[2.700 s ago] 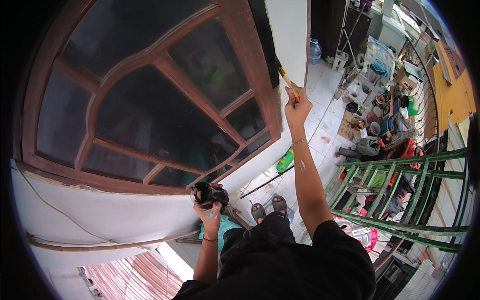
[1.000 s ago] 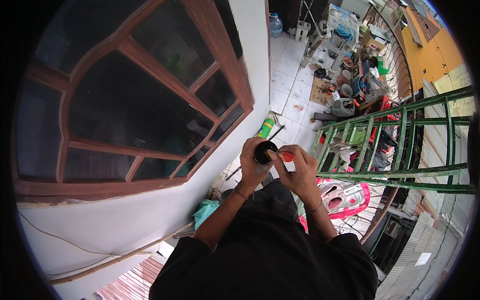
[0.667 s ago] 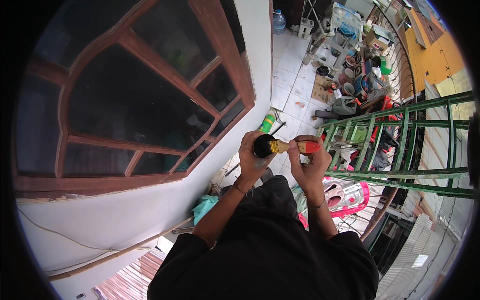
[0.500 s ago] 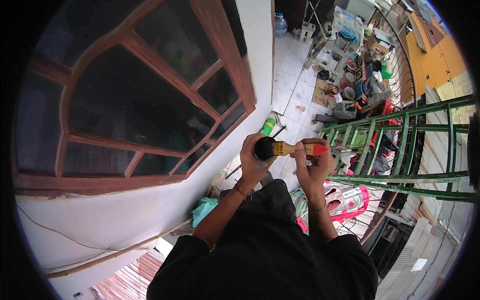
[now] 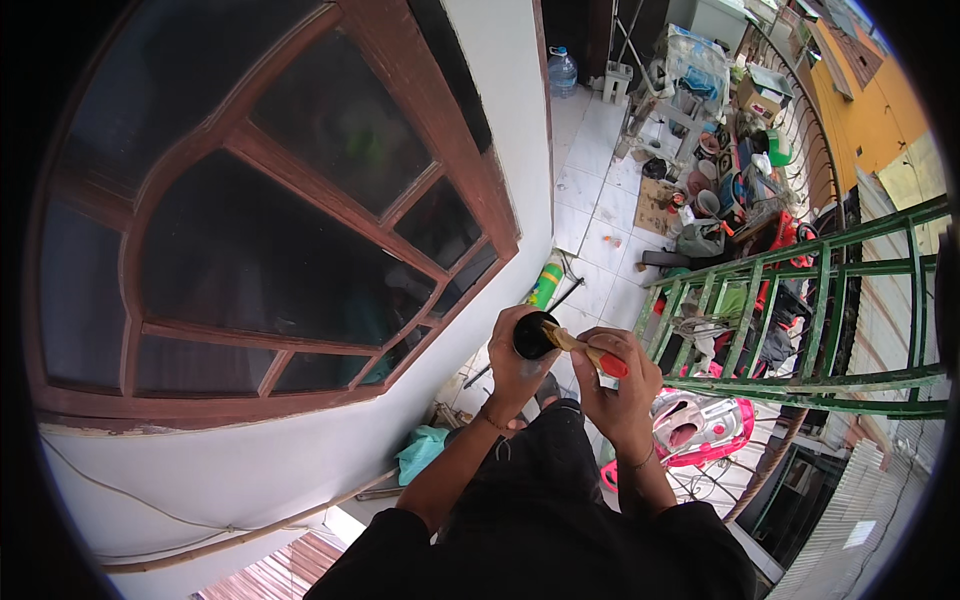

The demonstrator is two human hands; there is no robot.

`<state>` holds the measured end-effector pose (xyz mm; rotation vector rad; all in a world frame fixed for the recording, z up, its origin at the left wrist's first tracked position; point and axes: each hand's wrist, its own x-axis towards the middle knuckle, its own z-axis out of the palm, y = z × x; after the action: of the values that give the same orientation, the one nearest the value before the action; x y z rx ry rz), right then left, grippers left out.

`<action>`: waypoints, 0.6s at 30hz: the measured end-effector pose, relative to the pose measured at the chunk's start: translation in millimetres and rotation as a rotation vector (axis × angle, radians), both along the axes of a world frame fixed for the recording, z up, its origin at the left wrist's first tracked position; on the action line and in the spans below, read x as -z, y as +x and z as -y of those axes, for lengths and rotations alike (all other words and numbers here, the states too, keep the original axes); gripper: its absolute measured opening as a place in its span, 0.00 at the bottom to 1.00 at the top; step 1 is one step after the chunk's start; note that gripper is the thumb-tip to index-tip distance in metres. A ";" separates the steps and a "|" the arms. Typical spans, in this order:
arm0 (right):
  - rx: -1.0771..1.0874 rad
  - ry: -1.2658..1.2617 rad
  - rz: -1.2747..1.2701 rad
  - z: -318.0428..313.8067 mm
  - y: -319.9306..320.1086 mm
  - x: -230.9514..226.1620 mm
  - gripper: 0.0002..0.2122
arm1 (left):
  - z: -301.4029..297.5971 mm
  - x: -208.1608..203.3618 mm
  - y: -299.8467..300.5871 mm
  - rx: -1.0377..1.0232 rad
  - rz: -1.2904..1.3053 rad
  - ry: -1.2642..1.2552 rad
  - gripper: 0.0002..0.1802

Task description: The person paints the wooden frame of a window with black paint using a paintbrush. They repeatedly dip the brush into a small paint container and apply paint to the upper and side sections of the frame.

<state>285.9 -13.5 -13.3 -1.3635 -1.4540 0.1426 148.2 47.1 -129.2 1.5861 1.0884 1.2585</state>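
In front of my body, my left hand (image 5: 512, 368) is wrapped round a small round container (image 5: 531, 338) with a dark inside. My right hand (image 5: 622, 390) grips a paintbrush (image 5: 566, 341) by its pale wooden handle, which ends in a red tip. The brush tilts down into the mouth of the container, and its metal band shows at the rim. Its bristles are hidden inside. Left of my hands is a window (image 5: 270, 240) with reddish-brown wooden frames and dark glass.
A green ladder (image 5: 740, 330) slants in from the right. Buckets and clutter (image 5: 705, 185) lie along the railing on the tiled floor (image 5: 590, 200). Beside the white wall (image 5: 520, 120) are a green roll-like object (image 5: 545, 285) and a water jug (image 5: 562, 72). A pink-and-grey item (image 5: 700, 430) sits below the ladder.
The brush has gone from lying level across the container's top to tilting into it. Both hands sit slightly lower in view, and the view itself has shifted a little.
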 end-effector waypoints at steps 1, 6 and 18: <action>-0.012 -0.014 -0.020 -2.9 2.7 4.0 0.16 | -4.5 4.0 1.5 -0.005 -0.004 -0.003 0.32; -0.053 -0.060 -0.031 -26.2 13.7 38.7 0.17 | -32.9 32.2 6.2 0.051 0.056 -0.116 0.29; 0.094 -0.012 -0.364 -70.6 19.6 158.7 0.14 | -99.5 120.5 15.3 -0.004 -0.040 0.031 0.30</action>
<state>305.5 57.0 -172.0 -1.3325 -1.0857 0.3217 163.5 146.6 -249.7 1.6399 1.1024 1.2567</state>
